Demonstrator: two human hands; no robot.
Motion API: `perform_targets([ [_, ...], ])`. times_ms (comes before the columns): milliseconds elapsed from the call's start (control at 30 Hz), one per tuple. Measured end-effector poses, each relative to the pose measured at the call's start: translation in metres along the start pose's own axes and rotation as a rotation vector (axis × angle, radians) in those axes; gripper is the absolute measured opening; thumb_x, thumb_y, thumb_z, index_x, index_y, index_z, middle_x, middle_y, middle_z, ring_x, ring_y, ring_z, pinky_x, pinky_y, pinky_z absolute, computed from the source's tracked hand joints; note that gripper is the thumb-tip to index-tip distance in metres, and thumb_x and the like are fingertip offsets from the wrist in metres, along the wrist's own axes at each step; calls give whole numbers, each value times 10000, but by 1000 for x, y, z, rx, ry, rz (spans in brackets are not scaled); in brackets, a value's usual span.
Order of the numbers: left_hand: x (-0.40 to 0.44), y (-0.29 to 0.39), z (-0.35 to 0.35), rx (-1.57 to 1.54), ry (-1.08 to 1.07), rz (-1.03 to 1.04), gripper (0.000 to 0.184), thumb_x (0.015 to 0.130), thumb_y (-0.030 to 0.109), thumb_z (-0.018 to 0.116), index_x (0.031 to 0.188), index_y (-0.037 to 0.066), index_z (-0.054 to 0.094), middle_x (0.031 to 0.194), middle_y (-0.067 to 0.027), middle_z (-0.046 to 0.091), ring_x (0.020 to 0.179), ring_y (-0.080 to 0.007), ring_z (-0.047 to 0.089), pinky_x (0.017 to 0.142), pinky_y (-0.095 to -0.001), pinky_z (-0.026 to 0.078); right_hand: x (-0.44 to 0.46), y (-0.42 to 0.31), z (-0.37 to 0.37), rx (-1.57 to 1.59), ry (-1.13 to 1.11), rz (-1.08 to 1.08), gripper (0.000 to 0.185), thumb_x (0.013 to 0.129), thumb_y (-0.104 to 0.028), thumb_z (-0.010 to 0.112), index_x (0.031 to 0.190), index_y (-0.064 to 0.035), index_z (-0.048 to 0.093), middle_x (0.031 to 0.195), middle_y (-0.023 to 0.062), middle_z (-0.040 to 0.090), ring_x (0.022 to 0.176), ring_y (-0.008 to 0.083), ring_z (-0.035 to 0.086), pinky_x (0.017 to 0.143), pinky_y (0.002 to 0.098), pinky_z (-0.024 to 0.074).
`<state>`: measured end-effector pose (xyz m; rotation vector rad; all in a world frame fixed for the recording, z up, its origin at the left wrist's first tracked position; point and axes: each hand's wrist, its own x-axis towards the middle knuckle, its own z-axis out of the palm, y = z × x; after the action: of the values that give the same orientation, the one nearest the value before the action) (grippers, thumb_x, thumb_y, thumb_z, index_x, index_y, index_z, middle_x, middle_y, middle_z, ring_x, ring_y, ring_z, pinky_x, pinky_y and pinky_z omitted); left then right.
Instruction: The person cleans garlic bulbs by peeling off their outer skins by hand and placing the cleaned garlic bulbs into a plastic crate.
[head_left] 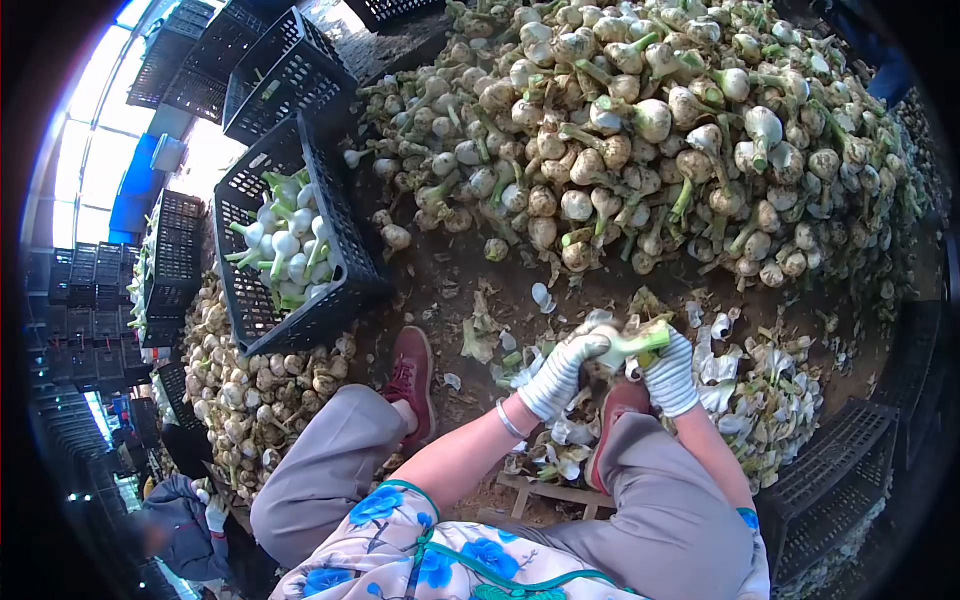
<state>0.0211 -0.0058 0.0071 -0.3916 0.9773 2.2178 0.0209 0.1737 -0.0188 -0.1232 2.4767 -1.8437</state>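
Observation:
Both hands wear white striped knit gloves and meet low over the ground, between my knees. My left hand (pixel 562 378) is closed on a garlic bulb (pixel 632 346), whose thick green stem points right. My right hand (pixel 669 376) is closed at the stem end of the same garlic; its fingertips are partly hidden, with something small and yellowish beside them. Loose skin hangs near the bulb, which is slightly blurred. Below and to the right lies a heap of peeled-off garlic skins (pixel 765 400).
A large pile of unpeeled garlic (pixel 640 130) rises ahead. At the left, a black plastic crate (pixel 352 235) holds clean white garlic (pixel 290 245). More garlic (pixel 250 385) lies below it. Black crates (pixel 830 480) stand at right. Another person (pixel 185 525) sits at the lower left.

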Motion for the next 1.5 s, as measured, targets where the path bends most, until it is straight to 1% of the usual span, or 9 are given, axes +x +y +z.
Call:
perform_targets([
  [100,-4,24,3,-256,-26,-301,562,724,438,602,1111,43,505,866,-114,593,663,-156,598,527,-228,509,-4,-17,-2,361,-69,187,200,802,-92,596,982,-12,567,855,58,614,740,122,560,683,252,457],
  [400,13,-5,-27,385,140,497,768,621,179,789,1250,44,370,1115,-78,511,1024,-157,493,908,-300,407,-13,-26,2,415,-57,278,288,834,-93,571,1098,17,539,982,55,605,863,97,550,775,239,447],
  [767,-4,15,-9,-76,-175,-89,876,648,354,738,1337,70,276,1206,-99,470,1036,-188,522,826,-313,464,-6,-20,-16,819,25,550,195,838,-95,548,1003,0,592,891,34,625,805,119,576,717,235,463],
  [833,-13,32,-10,84,-129,-73,839,723,380,645,1357,77,187,1190,-116,470,969,-208,548,705,-321,516,-14,-13,-16,250,-61,112,174,847,-95,543,991,-12,597,889,46,631,809,124,583,728,235,464],
  [900,-11,29,-21,-17,-46,-49,651,794,219,599,1338,74,271,1195,-92,471,997,-180,540,859,-297,443,-16,-16,-10,687,-38,420,168,857,-85,526,994,-20,599,898,57,632,807,118,582,745,238,462],
  [1167,-2,9,-32,-151,295,117,266,822,150,612,1066,62,552,995,-34,591,883,-125,573,761,-261,483,-8,-5,1,319,-156,222,161,813,-132,576,920,-13,602,878,89,641,786,184,602,725,288,473],
  [1300,1,22,-36,-123,273,238,251,822,165,614,1057,87,570,991,-32,592,863,-121,572,743,-263,483,15,31,-44,-1102,-650,610,322,731,-257,591,948,-19,591,923,202,606,864,326,587,780,359,469],
  [1400,-3,28,-35,43,347,195,409,782,205,663,1126,48,508,1069,-67,555,963,-164,543,835,-301,456,8,2,-44,-1026,-679,558,441,710,-396,611,980,-48,595,946,206,602,905,333,579,813,400,448],
  [1500,-1,21,-23,197,306,299,399,781,199,660,1125,61,513,1068,-48,558,954,-139,539,836,-285,447,15,-57,-17,-105,-296,508,526,781,-313,632,1147,36,490,927,156,627,845,239,601,761,313,468],
])
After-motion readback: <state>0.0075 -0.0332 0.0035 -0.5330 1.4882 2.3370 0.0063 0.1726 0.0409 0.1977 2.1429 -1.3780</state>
